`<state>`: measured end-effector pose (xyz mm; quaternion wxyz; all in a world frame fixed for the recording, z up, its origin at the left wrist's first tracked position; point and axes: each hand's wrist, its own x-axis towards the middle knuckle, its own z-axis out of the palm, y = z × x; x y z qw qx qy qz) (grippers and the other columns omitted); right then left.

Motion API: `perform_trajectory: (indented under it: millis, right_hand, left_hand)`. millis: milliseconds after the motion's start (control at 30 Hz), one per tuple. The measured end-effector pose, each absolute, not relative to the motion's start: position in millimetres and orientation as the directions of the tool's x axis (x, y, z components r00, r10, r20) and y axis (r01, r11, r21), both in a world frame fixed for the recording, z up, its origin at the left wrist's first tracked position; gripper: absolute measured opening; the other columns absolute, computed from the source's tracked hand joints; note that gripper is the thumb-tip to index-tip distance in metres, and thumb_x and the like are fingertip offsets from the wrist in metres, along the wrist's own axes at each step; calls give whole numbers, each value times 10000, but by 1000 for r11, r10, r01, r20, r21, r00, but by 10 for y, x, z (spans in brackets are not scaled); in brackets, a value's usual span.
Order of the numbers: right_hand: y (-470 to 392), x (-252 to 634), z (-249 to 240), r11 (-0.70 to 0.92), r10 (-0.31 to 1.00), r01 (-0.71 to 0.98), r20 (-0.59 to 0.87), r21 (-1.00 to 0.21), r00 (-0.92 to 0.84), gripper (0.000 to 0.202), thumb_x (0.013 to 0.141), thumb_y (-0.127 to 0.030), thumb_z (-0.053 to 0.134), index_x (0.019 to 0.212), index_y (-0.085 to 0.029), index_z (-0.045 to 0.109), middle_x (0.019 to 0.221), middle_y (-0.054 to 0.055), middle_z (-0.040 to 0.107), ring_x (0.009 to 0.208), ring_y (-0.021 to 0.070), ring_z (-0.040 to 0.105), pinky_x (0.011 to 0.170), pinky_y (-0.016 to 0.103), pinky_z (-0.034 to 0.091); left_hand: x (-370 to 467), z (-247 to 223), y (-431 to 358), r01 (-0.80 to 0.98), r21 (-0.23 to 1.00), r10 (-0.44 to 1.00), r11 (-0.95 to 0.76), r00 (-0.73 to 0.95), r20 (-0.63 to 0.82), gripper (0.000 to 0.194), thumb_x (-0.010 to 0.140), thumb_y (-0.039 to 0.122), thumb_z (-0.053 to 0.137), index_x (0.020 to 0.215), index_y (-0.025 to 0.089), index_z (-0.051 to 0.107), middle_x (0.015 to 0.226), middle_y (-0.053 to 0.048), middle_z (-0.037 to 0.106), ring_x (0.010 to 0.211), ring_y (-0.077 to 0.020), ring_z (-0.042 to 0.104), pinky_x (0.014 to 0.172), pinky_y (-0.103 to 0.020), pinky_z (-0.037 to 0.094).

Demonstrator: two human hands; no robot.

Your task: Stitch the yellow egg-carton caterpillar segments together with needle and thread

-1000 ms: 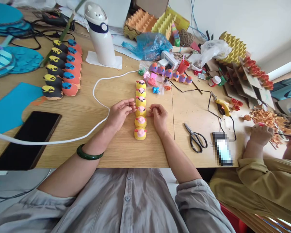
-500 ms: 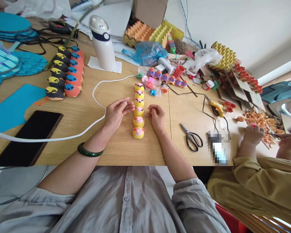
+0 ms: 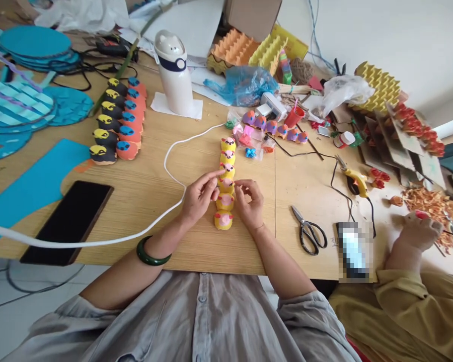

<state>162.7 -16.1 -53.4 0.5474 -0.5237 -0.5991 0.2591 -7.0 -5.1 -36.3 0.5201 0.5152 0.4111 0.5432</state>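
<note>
A row of yellow egg-carton cups (image 3: 225, 202) runs lengthwise on the table before me, each with a pink face patch and red side pieces. Small black marks show on the farther faces; the two nearest have none visible. My left hand (image 3: 201, 195) is at the row's left side, index finger stretched to the third cup from the far end, the other fingers curled. At the right side of the fourth cup, my right hand (image 3: 250, 205) has thumb and fingertips drawn together; anything between them is too small to make out.
Scissors (image 3: 308, 230) and a glue gun (image 3: 357, 182) lie to my right, near a pixelated device (image 3: 355, 251). A co-worker's hand (image 3: 419, 231) is farther right. Left are a black phone (image 3: 70, 221), a white cable (image 3: 151, 226), and black and orange cup rows (image 3: 130, 118). A white bottle (image 3: 175, 85) stands behind.
My left index finger has moved onto the row, and my right hand has come in close against its right side. The whole view has shifted, moving the table scene right and down.
</note>
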Motion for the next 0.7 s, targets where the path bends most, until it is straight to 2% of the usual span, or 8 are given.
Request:
perform_trajectory:
  millis: [67,200,333,400,567,633,700]
  right_hand:
    - [-194,1625,-498,427,877,435,481,-792,14,150,1006,-354,647,1039,-244,744,940,45,763,807,192,617,779,379,546]
    - [-229,1636,-436,511,845,484,519,-710,-130,155,985,-362,712,1088,-249,738,1022,66,790,906,223,664,762,391,546]
    - [-261,1622,-388,511,846,443,521,-737,-111,18,979,-256,723,990,-268,730,907,29,784,815,205,662,769,402,530]
    - [-276,1613,-366,521,841,413,532,-746,-100,43,977,-230,723,981,-273,725,894,19,783,776,196,652,760,403,522]
    - [-279,1633,-315,380,915,378,403,-844,-19,102,1000,-305,692,909,-263,711,874,27,757,759,193,618,729,398,507]
    - [-274,1652,-301,325,936,341,351,-882,17,134,1003,-321,683,885,-260,698,855,23,737,767,189,608,725,384,505]
    - [-271,1666,-287,280,953,301,301,-912,26,142,1003,-324,681,877,-260,689,843,16,718,774,185,601,734,373,507]
  left_hand:
    - [-46,-352,-75,-102,986,984,-132,107,143,401,1031,498,615,1232,190,778,633,31,553,538,-83,502,528,-193,437]
    - [-14,-334,-120,-18,989,980,-148,130,150,431,1045,518,595,1280,197,761,842,-34,721,537,-77,527,527,-196,479]
    - [-15,-305,-171,43,988,973,-150,182,140,390,1069,475,564,1301,236,767,825,-31,744,532,-95,552,531,-204,495]
    - [-36,-297,-188,81,985,974,-151,184,134,389,1075,462,553,1318,245,766,919,-51,779,573,-104,578,571,-215,515]
    - [-120,-282,-177,54,984,977,-171,136,162,351,1079,417,548,1258,237,791,1013,-71,785,640,-116,616,568,-223,521]
    - [-137,-264,-158,55,975,965,-215,164,203,283,1030,373,639,1228,251,800,1156,-88,774,817,-159,706,618,-231,581]
    - [-135,-245,-140,67,966,952,-249,199,231,264,975,341,717,1208,254,807,1207,-93,772,962,-199,738,715,-260,639]
